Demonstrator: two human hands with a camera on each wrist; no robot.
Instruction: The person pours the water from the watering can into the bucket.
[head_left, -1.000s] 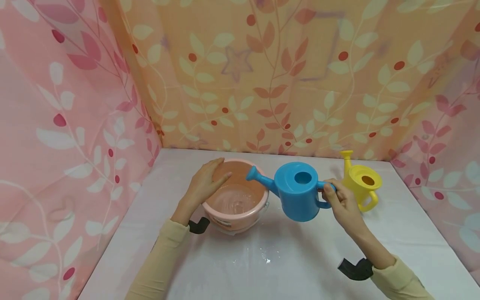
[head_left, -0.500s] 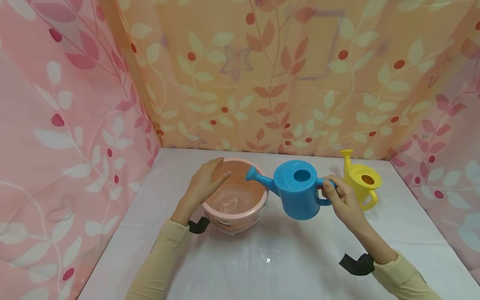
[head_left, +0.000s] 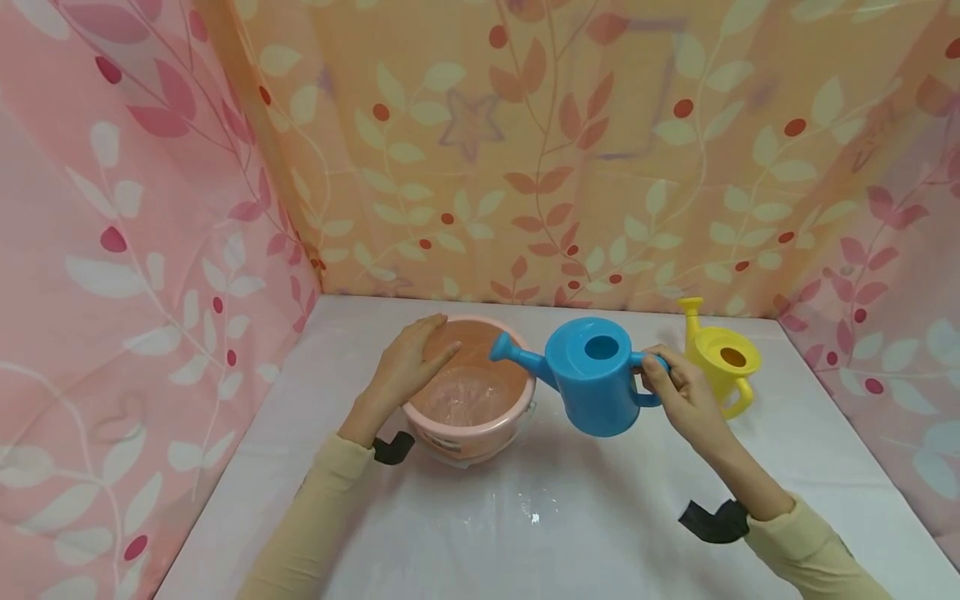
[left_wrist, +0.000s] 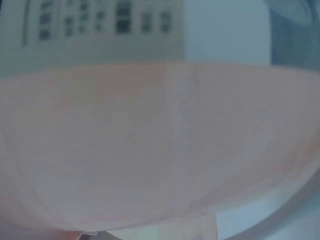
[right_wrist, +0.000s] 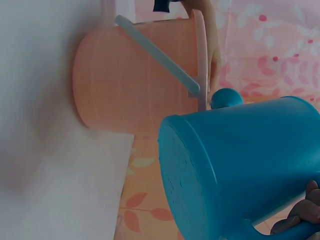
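My right hand grips the handle of a blue watering can, holding it raised above the table. The can's spout reaches over the right rim of a pink bucket. Rippling water shows inside the bucket; no stream from the spout is plain to see. My left hand rests on the bucket's left rim, fingers extended and thumb over the opening. In the right wrist view, the can is tilted close to the bucket. The bucket's wall hides part of the left hand.
A yellow watering can stands at the back right, just behind my right hand. Drops of water lie on the white table in front of the bucket. Patterned curtains close off the back and both sides.
The blue watering can and my right hand have risen slightly and shifted a little left. The ripples in the bucket have spread and changed shape. My left hand stays on the rim.
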